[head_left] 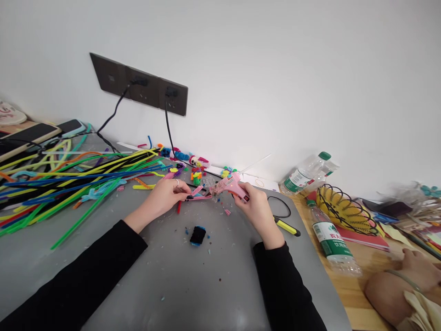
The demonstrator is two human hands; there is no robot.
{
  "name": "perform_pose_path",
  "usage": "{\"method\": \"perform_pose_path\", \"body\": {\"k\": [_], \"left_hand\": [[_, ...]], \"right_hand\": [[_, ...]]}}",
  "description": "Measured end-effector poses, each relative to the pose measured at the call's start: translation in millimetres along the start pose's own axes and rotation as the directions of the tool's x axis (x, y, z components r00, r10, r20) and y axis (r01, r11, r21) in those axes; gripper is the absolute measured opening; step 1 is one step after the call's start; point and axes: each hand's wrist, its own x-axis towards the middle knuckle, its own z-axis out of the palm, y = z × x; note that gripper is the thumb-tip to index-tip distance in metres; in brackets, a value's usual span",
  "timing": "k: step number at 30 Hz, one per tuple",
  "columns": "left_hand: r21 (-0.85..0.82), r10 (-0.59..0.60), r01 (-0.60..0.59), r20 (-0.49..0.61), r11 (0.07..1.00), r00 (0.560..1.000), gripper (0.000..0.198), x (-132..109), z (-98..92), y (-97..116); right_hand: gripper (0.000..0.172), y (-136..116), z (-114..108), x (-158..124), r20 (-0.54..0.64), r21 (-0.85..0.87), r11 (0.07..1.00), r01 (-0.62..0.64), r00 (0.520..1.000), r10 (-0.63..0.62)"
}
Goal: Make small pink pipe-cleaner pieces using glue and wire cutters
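My right hand [257, 207] grips a pink glue gun [230, 185], its nozzle pointing left toward a pink pipe cleaner piece [199, 196]. My left hand [167, 195] pinches that pink piece against the grey mat [193, 280]; a ring shows on one finger. Both arms wear black sleeves. A small black and blue fuzzy piece [198, 235] lies on the mat in front of my hands.
A pile of coloured pipe cleaners [65, 179] spreads at left. Wall sockets [144, 85] hold black cables. Small craft figures [193, 162] line the wall. At right lie water bottles [332, 243], a yellow wire basket [341, 209], a yellow-handled tool [286, 226] and another person's arm [399, 285].
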Motion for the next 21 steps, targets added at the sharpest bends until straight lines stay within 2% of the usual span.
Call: {"method": "perform_pose_path", "body": {"k": [14,21], "left_hand": [[0.014,-0.011,0.011,-0.009,1.000,1.000,0.014,-1.3,-0.2,2.1],[0.035,0.002,-0.002,-0.004,0.999,1.000,0.016,-0.7,0.1,1.4]], "right_hand": [[0.029,-0.1,-10.4,-0.8,-0.017,0.012,1.000,0.002,1.000,-0.002],[0.029,0.7,-11.9,-0.1,-0.021,0.000,1.000,0.015,1.000,-0.015]]}}
